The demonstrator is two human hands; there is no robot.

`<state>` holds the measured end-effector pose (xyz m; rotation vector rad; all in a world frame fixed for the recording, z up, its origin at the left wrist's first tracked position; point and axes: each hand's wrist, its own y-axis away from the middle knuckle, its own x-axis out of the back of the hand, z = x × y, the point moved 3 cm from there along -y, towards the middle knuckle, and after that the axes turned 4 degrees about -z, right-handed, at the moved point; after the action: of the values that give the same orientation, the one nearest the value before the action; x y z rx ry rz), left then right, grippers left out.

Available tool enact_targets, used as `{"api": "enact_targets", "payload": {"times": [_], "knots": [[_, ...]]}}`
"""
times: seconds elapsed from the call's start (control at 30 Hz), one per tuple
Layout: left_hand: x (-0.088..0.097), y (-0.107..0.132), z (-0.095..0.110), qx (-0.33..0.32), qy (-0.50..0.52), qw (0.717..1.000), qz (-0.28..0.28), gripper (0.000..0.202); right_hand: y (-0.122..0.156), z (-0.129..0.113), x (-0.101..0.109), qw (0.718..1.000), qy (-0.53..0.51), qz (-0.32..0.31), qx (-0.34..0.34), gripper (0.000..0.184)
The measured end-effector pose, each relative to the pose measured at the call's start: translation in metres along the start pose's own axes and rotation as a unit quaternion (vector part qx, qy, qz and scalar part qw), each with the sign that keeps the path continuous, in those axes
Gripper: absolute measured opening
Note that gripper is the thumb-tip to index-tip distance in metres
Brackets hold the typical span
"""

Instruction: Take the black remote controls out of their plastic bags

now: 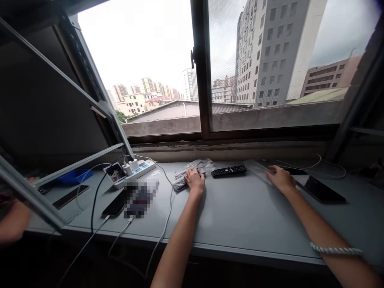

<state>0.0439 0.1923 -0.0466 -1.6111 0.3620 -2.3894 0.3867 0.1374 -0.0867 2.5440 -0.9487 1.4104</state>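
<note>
- Biggest thing is the window (pixel 138 52), with tall buildings and lots of pale sky outside.
- Under it sits the grey desk (pixel 234 224), which everything else is on.
- Metal frame (pixel 78 165) cuts across the left side, and somebody else's arm (pixel 15 224) pokes in behind it.
- Left hand (pixel 195 180) rests on the bagged bundle, fingers bent over the top. Can't tell if they're actually gripping it.
- Right hand (pixel 281 179) is over the right end of the clear bag, thumb and index finger fairly narrow. Can't tell if the plastic is pinched between them.
- Bagged bundle (pixel 180 182), dark stuff in crinkly plastic, lies left of the remote, near the back of the desk.
- Power strip (pixel 145 169) with white plugs is further left.
- Black phone (pixel 321 189) lies flat to the right of the right hand; another dark phone (pixel 115 204) is over on the left, next to a pixelated patch.
- Clear bag (pixel 256 170) lies flat, just right of the remote.
- Black remote (pixel 229 171) sits between the hands, touched by neither.
- Smallest: a beaded bracelet (pixel 337 250) on the right arm.
</note>
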Motion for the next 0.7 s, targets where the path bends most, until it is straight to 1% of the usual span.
{"api": "enact_targets", "payload": {"times": [0.07,0.17,0.23,0.3,0.33,0.37,0.43,0.5,0.6,0.7], "knots": [[-0.003,0.001,0.000,0.005,-0.005,1.000,-0.011,0.038,-0.001,0.003,-0.001,1.000,0.014,0.012,0.023,0.035],[-0.008,0.003,0.004,0.001,-0.037,0.999,-0.030,0.040,-0.001,0.002,0.001,0.997,0.031,0.054,0.041,0.028],[-0.010,0.004,0.007,-0.007,-0.067,0.997,-0.041,0.037,0.002,-0.005,0.004,0.994,0.016,0.082,0.065,0.026],[-0.012,0.003,0.008,-0.020,-0.086,0.995,-0.046,0.035,0.006,-0.018,0.003,0.989,-0.026,0.094,0.116,0.025],[-0.012,0.002,0.009,-0.026,-0.089,0.995,-0.047,0.034,0.009,-0.026,0.002,0.984,-0.049,0.089,0.149,0.024],[-0.013,0.001,0.009,-0.030,-0.086,0.995,-0.047,0.033,0.012,-0.034,-0.002,0.977,-0.068,0.079,0.184,0.024],[-0.013,-0.002,0.009,-0.027,-0.078,0.996,-0.046,0.033,0.018,-0.049,-0.012,0.964,-0.081,0.038,0.251,0.024],[-0.012,-0.005,0.009,-0.010,-0.073,0.996,-0.049,0.037,0.024,-0.059,-0.024,0.955,-0.067,-0.013,0.287,0.024],[-0.010,-0.009,0.009,0.020,-0.079,0.995,-0.059,0.048,0.029,-0.063,-0.038,0.950,-0.038,-0.080,0.300,0.023],[-0.007,-0.011,0.007,0.041,-0.086,0.992,-0.083,0.059,0.032,-0.063,-0.041,0.947,-0.035,-0.113,0.299,0.025]]}}
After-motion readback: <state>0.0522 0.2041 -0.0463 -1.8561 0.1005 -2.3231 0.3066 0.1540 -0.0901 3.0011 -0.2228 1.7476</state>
